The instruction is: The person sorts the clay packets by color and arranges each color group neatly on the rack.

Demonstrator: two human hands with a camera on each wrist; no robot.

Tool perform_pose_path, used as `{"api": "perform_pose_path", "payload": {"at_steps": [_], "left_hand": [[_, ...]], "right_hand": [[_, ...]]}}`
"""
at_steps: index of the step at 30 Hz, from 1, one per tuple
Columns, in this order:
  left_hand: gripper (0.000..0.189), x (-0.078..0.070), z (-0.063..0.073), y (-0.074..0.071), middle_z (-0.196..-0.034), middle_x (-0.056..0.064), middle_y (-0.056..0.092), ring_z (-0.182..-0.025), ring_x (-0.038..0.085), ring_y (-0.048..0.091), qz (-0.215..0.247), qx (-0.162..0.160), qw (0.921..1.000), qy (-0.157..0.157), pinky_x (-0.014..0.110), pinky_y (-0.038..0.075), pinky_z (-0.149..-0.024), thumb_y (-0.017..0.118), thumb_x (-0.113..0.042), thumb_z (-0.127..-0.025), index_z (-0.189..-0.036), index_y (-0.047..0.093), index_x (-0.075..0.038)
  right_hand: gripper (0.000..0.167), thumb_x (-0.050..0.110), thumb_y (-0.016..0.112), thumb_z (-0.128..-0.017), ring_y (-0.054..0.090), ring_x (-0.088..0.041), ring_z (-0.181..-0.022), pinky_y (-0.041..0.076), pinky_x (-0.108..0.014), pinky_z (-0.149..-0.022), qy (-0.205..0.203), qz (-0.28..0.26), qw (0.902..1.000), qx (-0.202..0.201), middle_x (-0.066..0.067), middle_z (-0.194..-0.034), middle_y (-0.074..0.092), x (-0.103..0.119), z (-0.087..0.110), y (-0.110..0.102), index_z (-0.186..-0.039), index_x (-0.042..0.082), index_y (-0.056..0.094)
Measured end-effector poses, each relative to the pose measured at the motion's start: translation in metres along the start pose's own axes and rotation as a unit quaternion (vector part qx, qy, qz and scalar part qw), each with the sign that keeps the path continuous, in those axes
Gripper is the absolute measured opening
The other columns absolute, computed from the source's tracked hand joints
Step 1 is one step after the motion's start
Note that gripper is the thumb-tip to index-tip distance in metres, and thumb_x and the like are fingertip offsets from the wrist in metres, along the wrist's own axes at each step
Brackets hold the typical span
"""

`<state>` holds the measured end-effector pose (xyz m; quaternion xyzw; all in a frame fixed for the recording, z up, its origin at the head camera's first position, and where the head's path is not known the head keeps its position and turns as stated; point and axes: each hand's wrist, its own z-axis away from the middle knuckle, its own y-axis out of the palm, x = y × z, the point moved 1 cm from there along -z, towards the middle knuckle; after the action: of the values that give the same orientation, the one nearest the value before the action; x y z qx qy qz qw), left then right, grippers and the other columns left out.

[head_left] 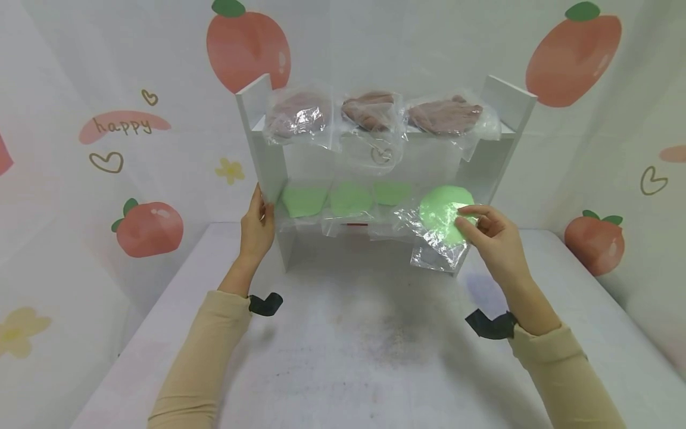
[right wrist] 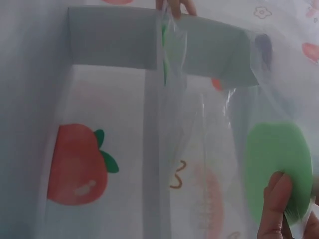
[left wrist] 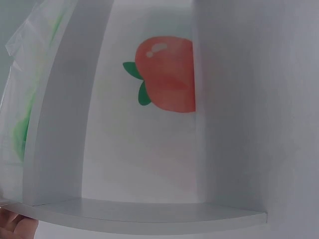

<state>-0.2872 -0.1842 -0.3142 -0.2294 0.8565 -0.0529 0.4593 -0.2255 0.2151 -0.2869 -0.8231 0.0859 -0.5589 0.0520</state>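
Note:
My right hand (head_left: 497, 244) pinches a clear plastic bag with a flat, round green piece (head_left: 442, 205) in it, between thumb and fingers. This bag hangs in front of the right end of the white two-tier rack's lower shelf (head_left: 351, 229), its clear lower part drooping below the shelf edge. At the rack's other end, my left hand (head_left: 257, 235) grips the left side panel (head_left: 270, 170) near the lower shelf. Only some of its fingers (left wrist: 17, 226) show in the left wrist view. Three more bagged green pieces (head_left: 351, 199) lie along the lower shelf.
On the upper shelf are three clear bags with reddish-brown contents (head_left: 370, 110), their plastic overhanging the front edge. The rack stands on a white table (head_left: 343, 369). Behind it hangs a pale cloth (head_left: 402, 36) printed with red fruit.

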Motion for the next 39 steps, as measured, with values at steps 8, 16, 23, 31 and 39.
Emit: {"api": "perform_pose_path", "payload": {"at_steps": [8,16,23,31,39], "left_hand": [[0.053,0.016,-0.002,0.002,-0.143,0.026,0.039,-0.126,0.044,0.045,-0.003,-0.008,0.9999,0.014,0.05,0.043,-0.104,0.04,-0.005,-0.098,-0.149,0.023,-0.01],[0.054,0.015,-0.002,0.002,-0.141,0.028,0.04,-0.125,0.045,0.046,-0.006,-0.01,0.9997,0.023,0.051,0.044,-0.103,0.041,-0.003,-0.098,-0.149,0.023,-0.009],[0.053,0.015,-0.001,0.002,-0.142,0.028,0.04,-0.125,0.044,0.046,-0.009,-0.013,0.9996,0.024,0.051,0.044,-0.103,0.041,-0.003,-0.098,-0.148,0.024,-0.007],[0.054,0.014,-0.002,0.002,-0.142,0.027,0.04,-0.124,0.044,0.047,-0.006,-0.009,0.9999,0.013,0.051,0.044,-0.103,0.041,-0.003,-0.098,-0.149,0.023,-0.01],[0.054,0.015,-0.002,0.002,-0.142,0.027,0.039,-0.125,0.044,0.046,-0.004,-0.007,0.9999,0.007,0.05,0.044,-0.104,0.04,-0.004,-0.098,-0.149,0.023,-0.01]], "right_hand": [[0.024,0.022,0.065,-0.089,0.051,-0.005,-0.063,0.05,-0.013,-0.064,-0.002,0.065,0.9976,0.022,0.011,-0.069,0.05,-0.001,-0.008,0.003,-0.112,0.019,0.063],[0.019,0.023,0.061,-0.091,0.049,-0.001,-0.067,0.049,-0.013,-0.063,0.017,0.041,0.9985,0.033,0.014,-0.074,0.051,-0.01,-0.017,0.002,-0.11,0.023,0.062],[0.051,0.027,0.058,-0.092,0.05,-0.015,-0.115,0.049,-0.028,-0.095,0.077,0.058,0.9907,0.096,-0.009,-0.127,0.047,-0.018,-0.032,-0.01,-0.14,0.016,0.04],[0.063,0.027,0.06,-0.092,0.054,0.008,-0.096,0.044,-0.013,-0.09,0.098,0.092,0.985,0.109,-0.002,-0.124,0.049,-0.026,-0.039,-0.01,-0.144,0.009,0.031],[0.052,0.018,0.065,-0.087,0.053,0.018,-0.072,0.048,-0.003,-0.066,0.058,0.144,0.9879,0.003,-0.023,-0.13,0.052,-0.032,-0.043,-0.001,-0.131,-0.004,0.047]]}}
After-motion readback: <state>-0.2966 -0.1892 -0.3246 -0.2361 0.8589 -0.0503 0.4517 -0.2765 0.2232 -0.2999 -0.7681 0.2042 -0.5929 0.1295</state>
